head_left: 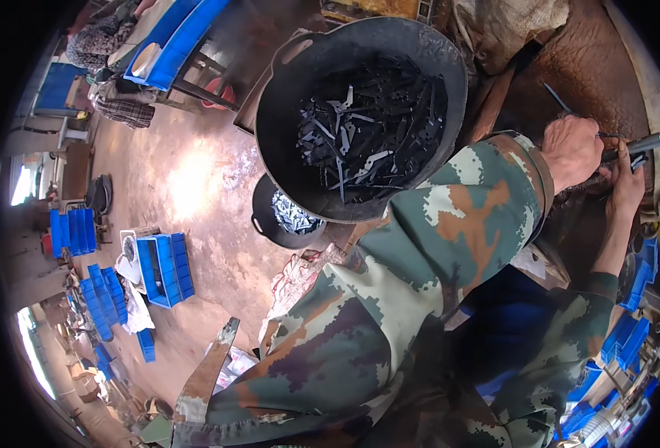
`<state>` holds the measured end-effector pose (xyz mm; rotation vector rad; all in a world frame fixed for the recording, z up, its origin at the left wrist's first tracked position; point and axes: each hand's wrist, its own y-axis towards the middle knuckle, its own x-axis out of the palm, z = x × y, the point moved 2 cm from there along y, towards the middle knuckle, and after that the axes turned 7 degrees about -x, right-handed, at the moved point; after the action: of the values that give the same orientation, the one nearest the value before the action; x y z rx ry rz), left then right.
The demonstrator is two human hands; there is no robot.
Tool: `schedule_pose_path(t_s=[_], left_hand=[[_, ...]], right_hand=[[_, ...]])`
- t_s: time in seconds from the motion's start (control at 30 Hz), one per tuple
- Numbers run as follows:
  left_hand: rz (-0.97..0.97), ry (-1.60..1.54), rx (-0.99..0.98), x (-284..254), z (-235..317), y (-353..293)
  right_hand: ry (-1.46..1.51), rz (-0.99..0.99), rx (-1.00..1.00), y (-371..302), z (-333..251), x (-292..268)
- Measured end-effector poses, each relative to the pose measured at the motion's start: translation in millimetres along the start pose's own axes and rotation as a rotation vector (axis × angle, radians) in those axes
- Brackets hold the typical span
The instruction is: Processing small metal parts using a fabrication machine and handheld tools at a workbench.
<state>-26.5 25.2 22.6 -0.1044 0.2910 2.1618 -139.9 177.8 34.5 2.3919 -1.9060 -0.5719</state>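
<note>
My left hand point(573, 151), at the end of a camouflage sleeve, is closed in a fist at the right side. A thin blue-grey strip point(556, 97) shows just beyond its knuckles; whether the fist holds it is hard to tell. Close beside it, my right hand point(627, 183) is closed on a dark metal bar point(646, 142) with a rounded end. My fingers hide where the two hands meet. Both hands are over a worn brown surface point(595, 60). Left of them, a large black tub point(266, 119) holds many dark, flat metal pieces point(343, 134).
A smaller black bucket point(266, 233) with shiny metal pieces stands on the floor beside the tub. Blue plastic bins point(167, 269) stand at the left and more blue bins point(627, 340) at the lower right. A sack point(505, 26) lies beyond the tub. Another person point(125, 97) is at upper left.
</note>
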Motion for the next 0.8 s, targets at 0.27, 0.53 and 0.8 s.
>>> schedule_pose_path(t_s=[0.27,0.53,0.8], left_hand=[[-0.106,-0.020,-0.081,-15,11,-3],[-0.189,0.137,0.286,-140,-24,12],[-0.002,0.614,-0.314,-235,-169,-41]], right_hand=[[-0.017,0.029,-0.022,7,12,4],[-0.092,0.001,0.024,14,7,14],[-0.085,0.027,-0.002,9,-1,9]])
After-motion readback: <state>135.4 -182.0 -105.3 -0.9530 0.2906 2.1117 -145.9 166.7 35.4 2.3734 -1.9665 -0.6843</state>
